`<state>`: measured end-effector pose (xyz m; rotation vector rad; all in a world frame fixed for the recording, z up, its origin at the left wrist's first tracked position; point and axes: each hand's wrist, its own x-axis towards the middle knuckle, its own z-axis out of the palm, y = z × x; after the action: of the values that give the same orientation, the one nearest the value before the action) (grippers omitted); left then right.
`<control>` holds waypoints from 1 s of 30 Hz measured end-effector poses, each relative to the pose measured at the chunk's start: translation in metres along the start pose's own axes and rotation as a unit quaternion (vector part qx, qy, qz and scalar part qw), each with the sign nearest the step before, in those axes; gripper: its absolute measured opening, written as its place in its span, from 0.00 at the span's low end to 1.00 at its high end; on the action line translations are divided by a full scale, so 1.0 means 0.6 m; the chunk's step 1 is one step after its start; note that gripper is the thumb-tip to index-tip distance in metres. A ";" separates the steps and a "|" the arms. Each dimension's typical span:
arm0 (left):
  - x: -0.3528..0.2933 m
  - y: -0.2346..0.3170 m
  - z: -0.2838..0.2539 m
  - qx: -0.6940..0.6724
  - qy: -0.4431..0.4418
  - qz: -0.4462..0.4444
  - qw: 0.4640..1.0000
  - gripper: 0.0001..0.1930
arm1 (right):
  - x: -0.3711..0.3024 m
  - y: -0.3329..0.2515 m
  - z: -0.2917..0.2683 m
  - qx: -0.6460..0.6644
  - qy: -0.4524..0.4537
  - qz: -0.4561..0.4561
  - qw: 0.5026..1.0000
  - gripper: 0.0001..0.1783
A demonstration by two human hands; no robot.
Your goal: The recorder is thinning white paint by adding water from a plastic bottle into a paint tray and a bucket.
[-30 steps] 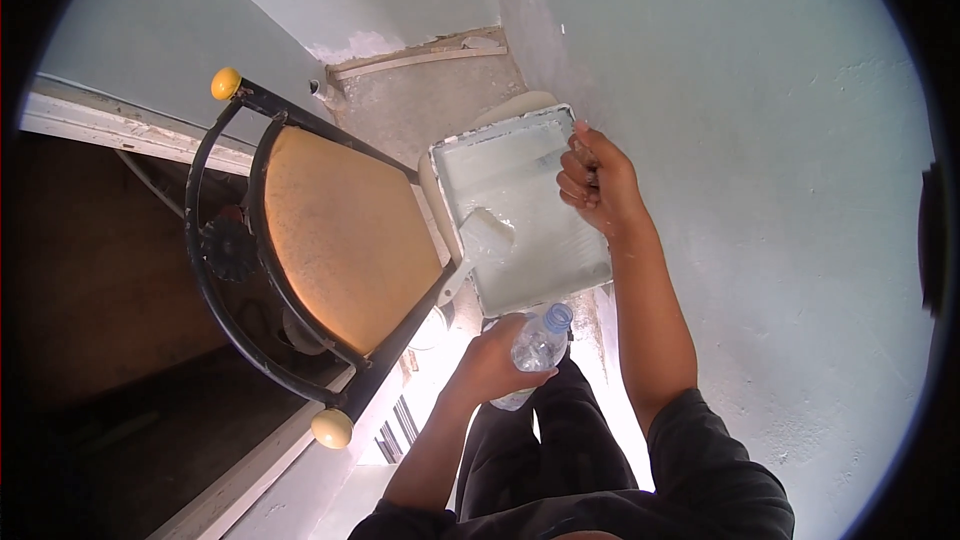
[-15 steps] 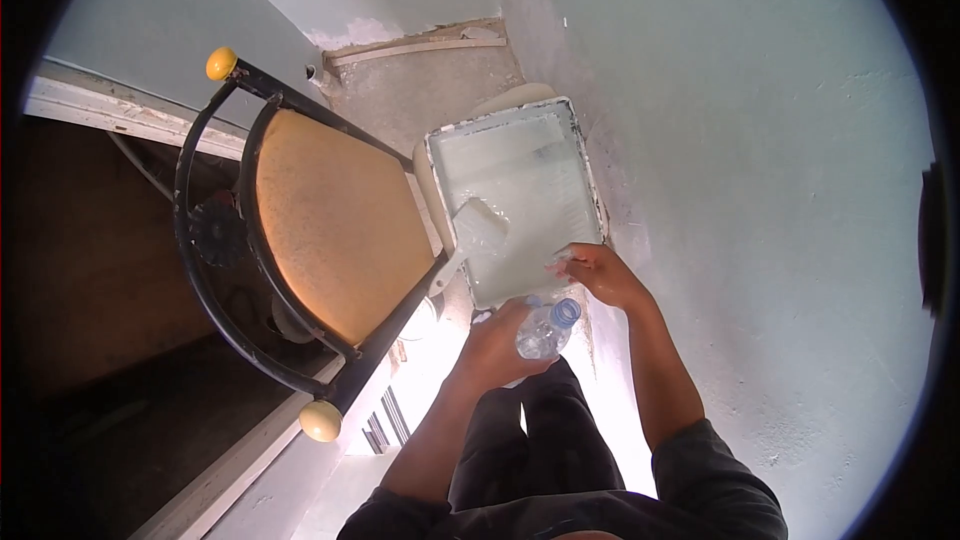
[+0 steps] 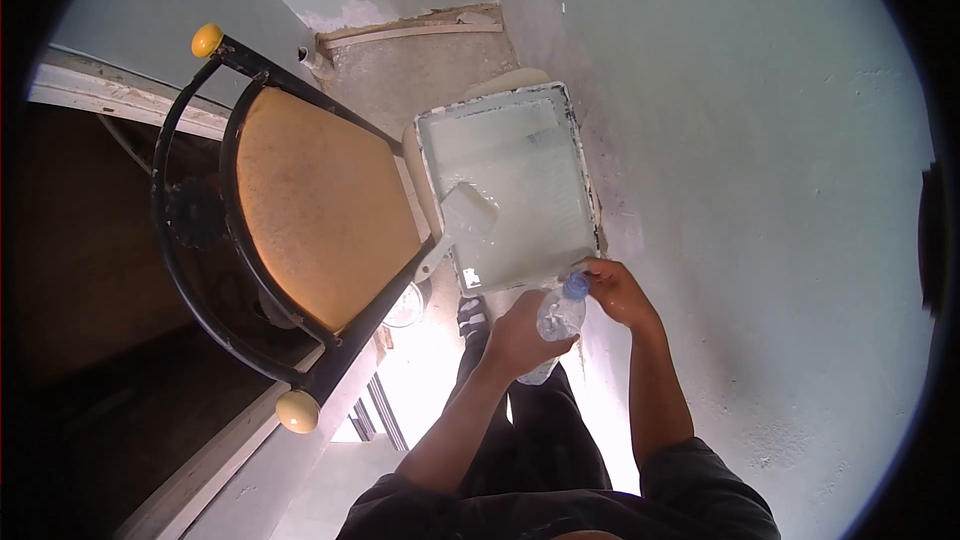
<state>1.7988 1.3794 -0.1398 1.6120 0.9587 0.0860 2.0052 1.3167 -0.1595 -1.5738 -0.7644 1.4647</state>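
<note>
**Q:** Where is the bottle, and how is it held?

**A:** The clear plastic bottle (image 3: 562,322) is in front of the person's body, at the near side of the paint tray (image 3: 490,101). The left hand (image 3: 513,338) grasps it around the body. The right hand (image 3: 615,293) has its fingers bent at the blue top (image 3: 577,286); whether they grip it cannot be told.

**Q:** Why this arrangement of hands?

**A:** The left grip appears to steady the bottle and leaves its neck exposed. The right hand can therefore reach the top from the side.

**Q:** Why is the tray placed there?

**A:** It rests on a pale, rounded surface (image 3: 520,78), probably the seat of the chair (image 3: 325,210). This support presumably keeps it within reach. The tray contains a pale liquid. What looks like a wide brush (image 3: 467,208) lies in it, with the handle across the left rim, probably to keep the grip end out of the liquid.

**Q:** What restricts movement?

**A:** On the left, the tan panel and black frame of the chair stand beside the tray. On the right, the pale green wall (image 3: 760,200) limits elbow room. A bucket (image 3: 405,307) is partly hidden below the chair frame, near the person's shoe (image 3: 472,316).
</note>
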 end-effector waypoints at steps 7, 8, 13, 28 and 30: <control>-0.004 0.007 -0.021 -0.022 -0.024 0.064 0.997 0.39 | -0.012 -0.018 0.007 -0.140 -0.046 0.000 0.989 0.20; -0.005 0.008 -0.025 -0.020 -0.022 0.064 0.997 0.39 | -0.013 -0.030 0.013 -0.140 -0.047 -0.002 0.989 0.20; -0.003 0.013 -0.041 -0.049 -0.008 0.057 0.997 0.37 | -0.012 -0.045 0.030 -0.181 -0.036 -0.051 0.981 0.21; -0.002 0.030 -0.096 -0.092 -0.018 0.064 0.994 0.38 | 0.018 -0.044 0.019 0.032 0.092 -0.119 0.988 0.18; -0.005 0.020 -0.099 -0.084 -0.006 0.064 0.994 0.38 | 0.013 -0.086 0.021 0.044 0.086 -0.097 0.991 0.18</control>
<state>1.7713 1.4248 -0.1110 1.5152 0.8158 0.2395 1.9991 1.3498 -0.1177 -1.4932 -0.7213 1.1890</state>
